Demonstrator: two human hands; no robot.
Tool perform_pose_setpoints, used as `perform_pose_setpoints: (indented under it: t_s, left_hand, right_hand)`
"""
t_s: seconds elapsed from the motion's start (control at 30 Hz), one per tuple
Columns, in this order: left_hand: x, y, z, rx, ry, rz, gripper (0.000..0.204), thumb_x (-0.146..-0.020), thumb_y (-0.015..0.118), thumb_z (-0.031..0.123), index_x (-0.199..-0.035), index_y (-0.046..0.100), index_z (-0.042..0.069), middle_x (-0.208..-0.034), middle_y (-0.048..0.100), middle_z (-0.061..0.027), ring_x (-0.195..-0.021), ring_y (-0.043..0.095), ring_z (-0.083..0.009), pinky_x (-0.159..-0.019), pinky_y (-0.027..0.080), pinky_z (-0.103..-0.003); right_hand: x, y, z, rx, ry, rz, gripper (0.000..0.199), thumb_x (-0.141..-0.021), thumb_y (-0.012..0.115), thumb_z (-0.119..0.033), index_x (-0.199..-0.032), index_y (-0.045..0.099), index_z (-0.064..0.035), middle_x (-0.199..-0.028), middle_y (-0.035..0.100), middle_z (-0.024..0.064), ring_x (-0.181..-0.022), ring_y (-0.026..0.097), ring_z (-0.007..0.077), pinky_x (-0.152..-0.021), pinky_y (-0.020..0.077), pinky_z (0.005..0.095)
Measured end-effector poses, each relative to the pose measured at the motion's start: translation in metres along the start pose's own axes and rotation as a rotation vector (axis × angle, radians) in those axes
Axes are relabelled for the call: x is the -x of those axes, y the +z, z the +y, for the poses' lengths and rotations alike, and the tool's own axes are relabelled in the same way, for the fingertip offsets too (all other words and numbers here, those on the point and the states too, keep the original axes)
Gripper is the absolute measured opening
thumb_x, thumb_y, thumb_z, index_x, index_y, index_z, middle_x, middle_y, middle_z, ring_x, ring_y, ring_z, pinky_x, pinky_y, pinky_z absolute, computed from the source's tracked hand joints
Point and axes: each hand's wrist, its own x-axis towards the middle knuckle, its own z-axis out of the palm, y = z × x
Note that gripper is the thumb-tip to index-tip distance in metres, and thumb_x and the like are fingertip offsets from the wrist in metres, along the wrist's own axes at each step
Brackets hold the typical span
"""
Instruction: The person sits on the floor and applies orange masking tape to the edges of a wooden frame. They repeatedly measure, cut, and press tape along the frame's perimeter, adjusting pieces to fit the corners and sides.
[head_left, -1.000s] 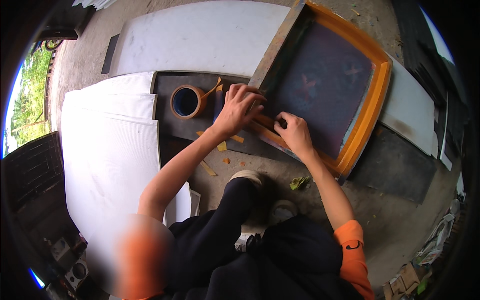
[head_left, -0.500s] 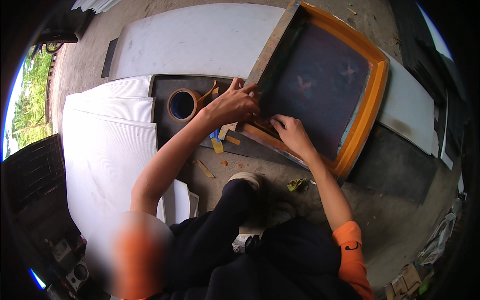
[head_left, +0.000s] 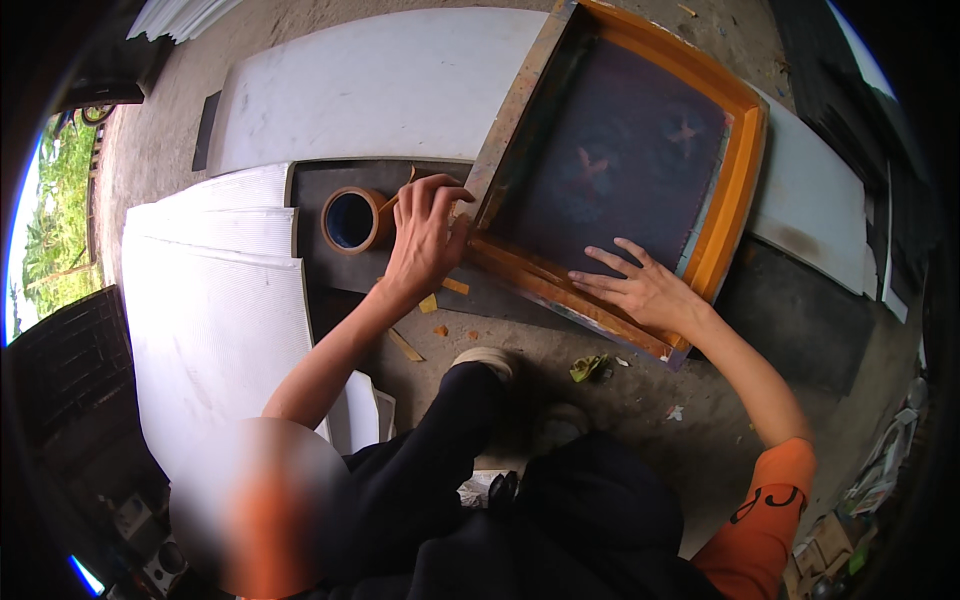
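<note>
A screen-printing frame point(head_left: 741, 210) lies at a slant, its dark mesh point(head_left: 640, 150) marked by two pale crosses. Brown tape point(head_left: 728, 245) lines its inner right and near sides. Fingers spread, my right hand point(head_left: 650, 290) lies over the near rail, its fingertips at the mesh edge. Beside the frame's near left corner, my left hand point(head_left: 425, 235) is raised with its fingers loosely bent and apart, nothing visible in them. Just left of it stands a roll of brown tape point(head_left: 379, 222), a loose strip sticking up behind the hand.
White corrugated sheets point(head_left: 215, 300) lie at the left and a large pale board point(head_left: 370, 90) at the back. Tape scraps point(head_left: 405, 345) and a crumpled yellow-green piece point(head_left: 588, 368) lie on the floor near my shoe point(head_left: 487, 362). Dark panels point(head_left: 800, 320) extend to the right.
My right hand has moved right along the near rail and spread its fingers. My left hand has shifted left, off the frame's corner toward the tape roll.
</note>
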Motion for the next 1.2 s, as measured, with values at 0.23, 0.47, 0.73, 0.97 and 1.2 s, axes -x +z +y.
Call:
perform_pose_setpoints:
  t_s: [0.23,0.47,0.73,0.97,1.2]
  left_hand:
    - [0.018,0.048,-0.014,0.276,-0.471,0.181,0.034,-0.091,0.048,0.018,-0.122,0.044,0.006,-0.115,0.041,-0.0149,-0.113,0.038,-0.0304,-0.095,0.027,-0.043]
    - [0.019,0.053,-0.014,0.194,-0.416,0.220,0.032,-0.089,0.046,0.014,-0.119,0.045,0.006,-0.109,0.044,-0.0130,-0.107,0.042,-0.0287,-0.089,0.029,-0.042]
    - [0.017,0.054,-0.013,0.183,-0.355,0.211,0.031,-0.088,0.045,0.012,-0.118,0.046,0.005,-0.109,0.047,-0.0130,-0.109,0.044,-0.0288,-0.091,0.029,-0.042]
    - [0.018,0.050,-0.012,0.189,-0.380,0.224,0.029,-0.087,0.045,0.011,-0.116,0.047,0.005,-0.109,0.047,-0.0127,-0.108,0.044,-0.0289,-0.091,0.030,-0.042]
    - [0.022,0.054,-0.019,0.177,-0.332,0.217,0.028,-0.087,0.046,0.009,-0.115,0.047,0.005,-0.108,0.047,-0.0134,-0.107,0.045,-0.0298,-0.090,0.032,-0.041]
  right_hand:
    - [-0.013,0.013,-0.001,0.032,-0.018,0.109,0.046,-0.086,0.049,-0.014,-0.132,0.052,-0.0202,-0.142,0.040,-0.0143,-0.140,0.020,0.0172,-0.117,0.0059,0.0497]
    - [-0.018,0.030,-0.007,-0.015,0.018,0.187,0.046,-0.085,0.051,-0.015,-0.131,0.052,-0.0197,-0.141,0.041,-0.0147,-0.138,0.023,0.0170,-0.117,0.0061,0.0514]
    - [-0.056,0.022,0.002,-0.400,0.137,0.362,0.037,-0.083,0.051,-0.002,-0.117,0.062,-0.0105,-0.125,0.055,-0.0005,-0.119,0.046,0.0202,-0.104,0.0347,0.0402]
    - [-0.027,-0.013,-0.024,-1.136,0.720,0.167,0.026,-0.086,0.045,0.005,-0.105,0.062,0.0027,-0.098,0.060,0.0156,-0.085,0.061,0.0300,-0.081,0.0487,0.0381]
    - [-0.033,-0.008,-0.073,-0.802,0.812,0.269,0.022,-0.084,0.049,0.000,-0.103,0.058,0.0070,-0.100,0.056,0.0171,-0.096,0.054,0.0327,-0.085,0.0450,0.0411]
